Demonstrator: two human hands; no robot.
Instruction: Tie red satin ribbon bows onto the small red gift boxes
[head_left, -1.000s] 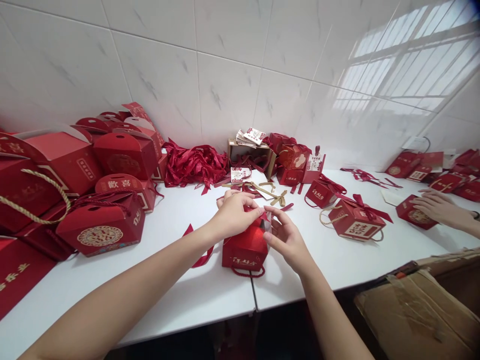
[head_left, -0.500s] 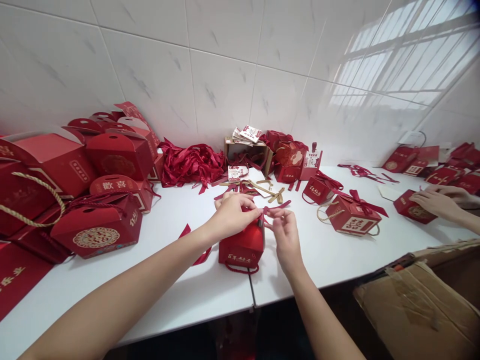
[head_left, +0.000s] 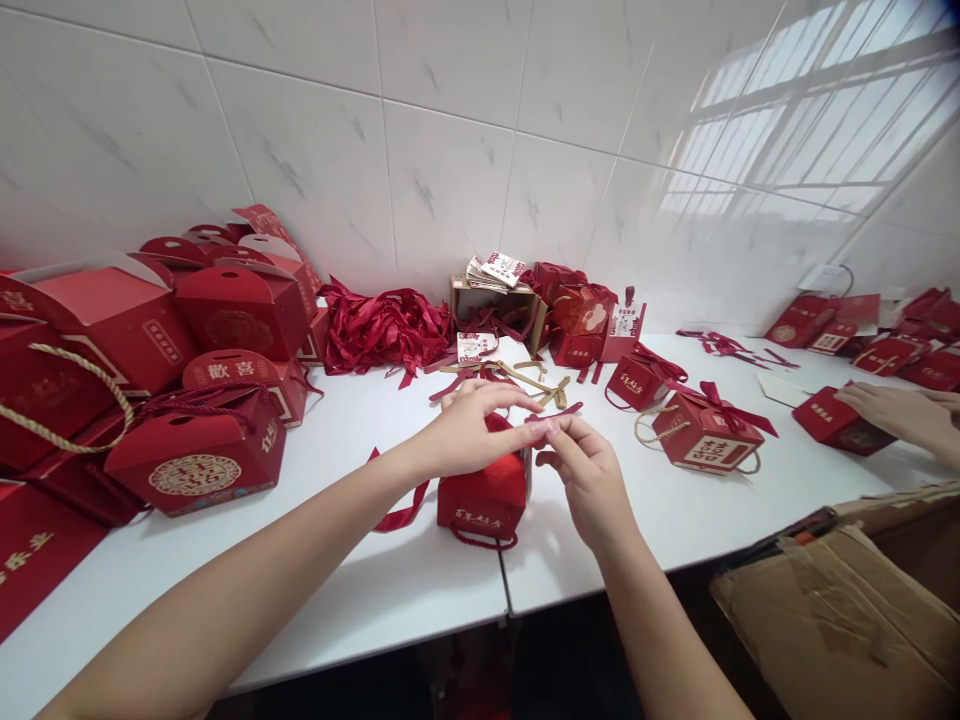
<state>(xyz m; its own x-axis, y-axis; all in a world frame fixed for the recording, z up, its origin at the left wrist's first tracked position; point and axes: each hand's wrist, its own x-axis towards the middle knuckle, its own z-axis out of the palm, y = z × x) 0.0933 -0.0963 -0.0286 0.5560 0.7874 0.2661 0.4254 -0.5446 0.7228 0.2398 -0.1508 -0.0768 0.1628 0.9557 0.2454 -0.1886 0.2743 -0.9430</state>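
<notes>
A small red gift box (head_left: 484, 495) with gold characters and a red cord handle stands upright in front of me. My left hand (head_left: 476, 425) reaches across its top, thumb and forefinger stretched to the right. At the box's upper right corner, my left thumb meets the fingertips of my right hand (head_left: 589, 475), which are pinched together. Between these fingertips is a red ribbon, mostly hidden by the fingers. A loose length of red ribbon (head_left: 405, 515) lies on the table left of the box.
Large red gift boxes (head_left: 195, 480) are piled at left. A ribbon heap (head_left: 386, 325), cards (head_left: 499, 268) and a small carton (head_left: 538, 325) line the wall. Finished-looking bow-tied boxes (head_left: 709, 435) sit right. A co-worker's hand (head_left: 889, 410) holds a red box (head_left: 840, 420). A cardboard box (head_left: 840, 600) stands lower right.
My right hand has moved left and up, and its fingertips now meet my left thumb. The left fingers have stretched out to the right. The co-worker's box has turned.
</notes>
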